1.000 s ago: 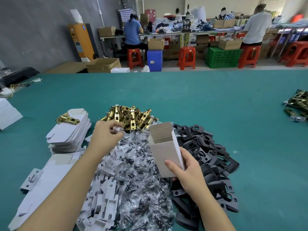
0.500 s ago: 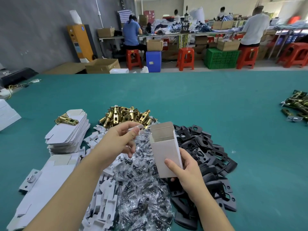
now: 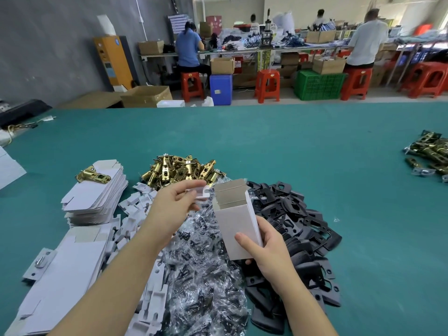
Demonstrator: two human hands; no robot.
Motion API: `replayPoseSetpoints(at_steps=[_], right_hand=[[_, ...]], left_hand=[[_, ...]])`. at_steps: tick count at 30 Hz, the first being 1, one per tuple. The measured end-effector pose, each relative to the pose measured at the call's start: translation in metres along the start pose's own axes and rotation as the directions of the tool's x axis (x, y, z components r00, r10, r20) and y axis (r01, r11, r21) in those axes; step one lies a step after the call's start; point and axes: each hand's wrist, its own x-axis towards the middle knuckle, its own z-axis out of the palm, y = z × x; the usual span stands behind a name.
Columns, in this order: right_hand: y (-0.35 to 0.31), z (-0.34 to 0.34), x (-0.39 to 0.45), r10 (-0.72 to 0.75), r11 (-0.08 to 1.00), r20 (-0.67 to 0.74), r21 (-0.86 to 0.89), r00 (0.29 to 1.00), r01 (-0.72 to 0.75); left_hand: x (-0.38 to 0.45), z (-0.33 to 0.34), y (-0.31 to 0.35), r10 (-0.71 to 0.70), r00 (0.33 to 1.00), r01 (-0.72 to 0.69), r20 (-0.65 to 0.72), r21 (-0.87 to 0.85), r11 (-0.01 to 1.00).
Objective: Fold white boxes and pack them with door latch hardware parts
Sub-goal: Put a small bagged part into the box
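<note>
Beside the white box (image 3: pixel 238 221), the left hand (image 3: pixel 173 204) has brought its insert (image 3: pixel 201 191).

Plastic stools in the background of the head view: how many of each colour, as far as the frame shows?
Red stools: 4 shown whole, at and
Blue stool: 1
Total: 5. Further red shapes behind the tables are too blurred to count.
</note>
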Motion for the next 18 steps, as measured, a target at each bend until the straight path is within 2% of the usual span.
replayPoseSetpoints(at_steps=[1, 2, 5, 7, 9, 10, 12, 14, 18], right_hand=[[0.000, 0.000, 0.000, -0.004, 1.000, 0.004, -0.001, 1.000, 0.004], [0.000, 0.000, 0.000, -0.009, 1.000, 0.008, -0.001, 1.000, 0.009], [0.000, -0.001, 0.001, -0.027, 1.000, 0.022, 0.004, 0.999, 0.027], [-0.002, 0.000, 0.000, -0.033, 0.999, 0.041, 0.009, 0.999, 0.033], [-0.003, 0.002, -0.001, -0.038, 0.999, 0.062, 0.002, 0.997, 0.038], [-0.004, 0.003, -0.001, -0.040, 0.999, 0.069, 0.001, 0.997, 0.040], [-0.003, 0.003, 0.000, -0.044, 0.999, 0.075, 0.012, 0.996, 0.043], [-0.003, 0.003, 0.000, -0.044, 0.999, 0.076, 0.027, 0.996, 0.042], [-0.002, 0.003, 0.000, -0.041, 0.999, 0.063, 0.038, 0.997, 0.038]], left_hand=[[-0.001, 0.001, 0.002, 0.111, 0.994, -0.109, -0.011, 0.124, 0.986], [-0.002, 0.002, 0.004, 0.210, 0.978, -0.205, -0.006, 0.175, 0.963], [-0.003, 0.005, 0.012, 0.375, 0.926, -0.371, 0.034, 0.250, 0.894], [-0.002, 0.009, 0.018, 0.454, 0.887, -0.441, 0.080, 0.435, 0.785], [0.000, 0.014, 0.025, 0.544, 0.827, -0.504, 0.139, 0.611, 0.610], [0.000, 0.017, 0.028, 0.561, 0.807, -0.529, 0.185, 0.650, 0.546], [0.002, 0.024, 0.032, 0.527, 0.791, -0.581, 0.310, 0.651, 0.488], [0.004, 0.030, 0.033, 0.463, 0.783, -0.616, 0.415, 0.624, 0.482], [0.009, 0.038, 0.033, 0.327, 0.793, -0.609, 0.514, 0.659, 0.441]])
